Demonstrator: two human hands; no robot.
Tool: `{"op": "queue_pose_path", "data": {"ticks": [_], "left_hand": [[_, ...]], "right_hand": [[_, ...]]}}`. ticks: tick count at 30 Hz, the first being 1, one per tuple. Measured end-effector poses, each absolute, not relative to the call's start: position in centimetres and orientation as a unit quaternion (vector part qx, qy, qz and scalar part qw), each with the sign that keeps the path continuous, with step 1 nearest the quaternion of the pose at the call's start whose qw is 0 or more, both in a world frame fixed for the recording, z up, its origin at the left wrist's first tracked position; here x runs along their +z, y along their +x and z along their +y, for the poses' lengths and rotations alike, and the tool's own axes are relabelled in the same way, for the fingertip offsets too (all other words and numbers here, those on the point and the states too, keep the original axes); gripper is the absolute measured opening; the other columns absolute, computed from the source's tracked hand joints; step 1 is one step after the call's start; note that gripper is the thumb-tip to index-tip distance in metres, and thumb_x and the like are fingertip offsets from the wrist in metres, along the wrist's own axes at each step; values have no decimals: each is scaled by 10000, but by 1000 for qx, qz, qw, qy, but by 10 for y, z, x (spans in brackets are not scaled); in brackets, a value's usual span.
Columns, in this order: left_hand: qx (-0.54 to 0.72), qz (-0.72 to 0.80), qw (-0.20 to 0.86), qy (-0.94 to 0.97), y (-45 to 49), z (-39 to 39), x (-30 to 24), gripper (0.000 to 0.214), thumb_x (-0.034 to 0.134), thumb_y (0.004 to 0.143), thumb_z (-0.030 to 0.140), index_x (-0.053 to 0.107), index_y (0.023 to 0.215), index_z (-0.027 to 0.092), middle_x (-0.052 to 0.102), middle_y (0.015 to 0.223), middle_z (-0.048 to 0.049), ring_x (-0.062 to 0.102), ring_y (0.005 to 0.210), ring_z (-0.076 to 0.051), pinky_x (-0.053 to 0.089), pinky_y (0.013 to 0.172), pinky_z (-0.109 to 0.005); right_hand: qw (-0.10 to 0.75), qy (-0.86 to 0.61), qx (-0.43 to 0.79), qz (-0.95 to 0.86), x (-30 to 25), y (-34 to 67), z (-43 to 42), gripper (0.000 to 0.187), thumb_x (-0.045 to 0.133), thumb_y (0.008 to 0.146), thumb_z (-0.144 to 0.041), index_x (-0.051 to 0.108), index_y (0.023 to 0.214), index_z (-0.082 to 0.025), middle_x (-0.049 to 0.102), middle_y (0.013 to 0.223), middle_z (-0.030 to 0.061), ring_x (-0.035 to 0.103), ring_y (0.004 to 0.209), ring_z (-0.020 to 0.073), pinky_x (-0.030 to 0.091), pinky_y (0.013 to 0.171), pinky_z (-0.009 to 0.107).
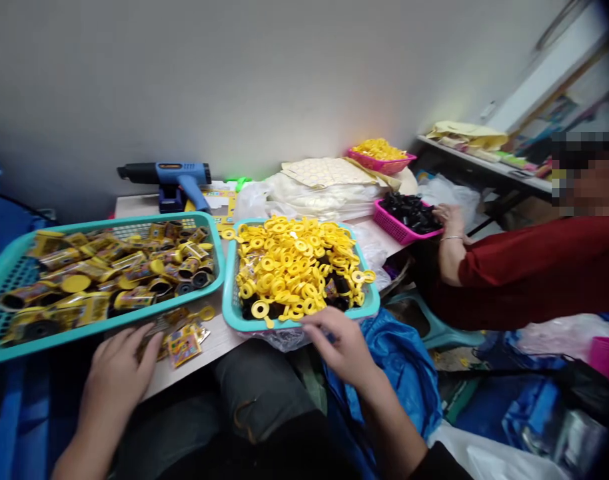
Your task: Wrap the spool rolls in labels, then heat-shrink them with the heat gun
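My left hand (119, 367) rests at the table's front edge, fingers spread and touching or just over a small pile of printed plastic sleeves (185, 345). A yellow ring piece (206, 313) lies behind that pile. My right hand (345, 350) is at the front rim of the middle turquoise basket (229, 307), thumb and forefinger apart, with nothing visible between them. Yellow ring-shaped plastic pieces (289, 267) are heaped in this basket, with black parts showing beneath. In the left turquoise basket (104, 333) lie many small yellow-and-black cylinders (134, 298) with printed wraps.
A blue heat gun (184, 175) stands behind the left basket. Plastic bags (324, 197) lie along the wall. At the right, a co-worker in a red sleeve (534, 267) reaches into a pink basket (402, 231) of black parts. Another pink basket (379, 163) holds yellow pieces.
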State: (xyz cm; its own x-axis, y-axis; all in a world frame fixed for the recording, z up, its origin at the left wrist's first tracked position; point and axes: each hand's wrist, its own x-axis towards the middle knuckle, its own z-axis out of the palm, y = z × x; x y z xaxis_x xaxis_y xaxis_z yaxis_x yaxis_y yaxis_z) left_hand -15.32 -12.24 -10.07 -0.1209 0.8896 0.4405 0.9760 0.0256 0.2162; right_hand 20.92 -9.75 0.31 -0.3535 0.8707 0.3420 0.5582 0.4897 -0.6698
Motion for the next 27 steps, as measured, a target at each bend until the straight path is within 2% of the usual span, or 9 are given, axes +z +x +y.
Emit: {"op": "queue_pose_path", "data": {"ticks": [3,7,9,13,17,19,22,24,27], "left_hand": [[-344,-631,86,-690,-130,-117,-83,173,527,873,286,578,1039,280,673,994,-48,637,937,-267,503,887,-455],[-440,-469,69,-763,-73,-113,-43,275,578,833,148,592,1077,275,668,1000,-52,625,916,-217,484,873,-383],[-425,-374,53,-823,-32,-104,-24,293,587,825,138,607,1093,254,685,1027,-55,614,963,-208,475,889,-355],[-275,-268,49,-922,51,-66,-7,272,530,882,236,627,1136,218,655,1221,-65,559,1140,-247,411,997,-407],[-143,-221,62,-963,83,-24,-11,245,561,865,390,682,950,194,698,998,-92,600,1031,-270,399,1003,-485],[-115,-188,53,-974,74,-10,-10,195,543,877,348,681,881,209,689,902,-69,605,982,-245,407,998,-471],[-128,-163,22,-978,47,5,-5,184,503,885,225,686,881,245,698,950,-46,595,1030,-203,389,1037,-415],[-138,-171,-3,-976,31,13,-5,174,526,864,223,694,872,267,708,1012,-30,582,1101,-198,362,1076,-400],[-148,-188,-27,-971,16,20,-10,135,579,825,238,699,854,291,718,1061,-3,582,1148,-204,344,1105,-402]], "right_hand": [[343,-562,106,-745,5,243,-81,161,550,916,-294,684,933,-206,713,940,90,621,911,243,465,844,406],[201,-545,126,-804,1,275,-68,355,694,817,-314,645,1157,-223,644,1120,103,543,1072,278,429,943,462],[174,-524,167,-817,-2,282,-64,408,712,801,-293,624,1195,-235,609,1160,99,540,1095,259,433,957,436],[207,-531,200,-797,-7,286,-55,193,658,844,-268,642,1026,-204,627,1027,62,569,1010,211,450,920,377],[229,-537,136,-800,-6,289,-48,44,631,840,-177,638,883,-181,624,957,67,538,963,214,438,883,366],[226,-520,111,-816,-6,290,-46,147,573,839,-89,658,914,-183,629,1061,84,511,1016,223,410,911,381],[186,-479,97,-852,-5,288,-41,288,497,854,-30,688,974,-209,643,1165,59,480,1072,232,352,937,413],[146,-447,92,-878,-3,284,-36,276,501,882,-75,696,1015,-218,659,1121,53,476,1054,232,337,912,409],[95,-388,60,-915,-3,278,-27,255,494,950,-279,677,1125,-247,629,1071,74,462,997,237,341,844,395]]}}
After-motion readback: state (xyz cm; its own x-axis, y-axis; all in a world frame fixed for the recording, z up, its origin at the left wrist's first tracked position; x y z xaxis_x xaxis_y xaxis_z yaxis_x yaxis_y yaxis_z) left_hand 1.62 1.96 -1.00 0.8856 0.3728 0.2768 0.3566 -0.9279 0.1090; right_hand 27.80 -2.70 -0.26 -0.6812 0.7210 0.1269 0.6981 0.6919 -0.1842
